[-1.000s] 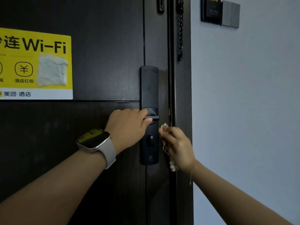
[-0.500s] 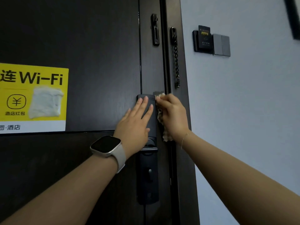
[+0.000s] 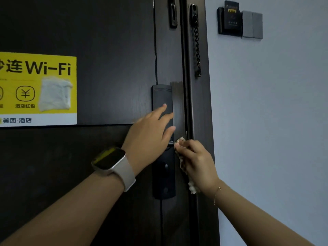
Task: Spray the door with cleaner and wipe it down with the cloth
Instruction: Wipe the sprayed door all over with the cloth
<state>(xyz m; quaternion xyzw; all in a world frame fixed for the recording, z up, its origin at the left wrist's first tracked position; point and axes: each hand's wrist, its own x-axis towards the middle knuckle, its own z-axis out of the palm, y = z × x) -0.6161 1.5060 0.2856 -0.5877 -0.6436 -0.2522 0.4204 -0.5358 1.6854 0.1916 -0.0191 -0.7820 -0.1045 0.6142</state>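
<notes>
The door [image 3: 106,41], dark wood grain, fills the left and centre of the view; a pale wall [image 3: 284,121] stands to its right. A yellow Wi-Fi sticker [image 3: 37,87] sits on the left of the door panel. The lock plate [image 3: 162,96], a tall dark strip, is mounted near the door's right edge, and a security chain [image 3: 197,48] hangs on the frame above and to its right.

The left hand [image 3: 150,132] lies flat and spread against the middle of the lock plate, fingers extended, holding nothing; judged to be steadying the door. The right hand [image 3: 197,162] is closed around the cloth [image 3: 184,167], a crumpled pale rag pressed to the strip of door just right of the lock plate, beside the lever. No spray bottle is in view.

Assessment: the wiping step is in hand, at the lock-side edge. The next move likely calls for running the cloth along this narrow strip while keeping pressure, and clearing the lever and chain.
</notes>
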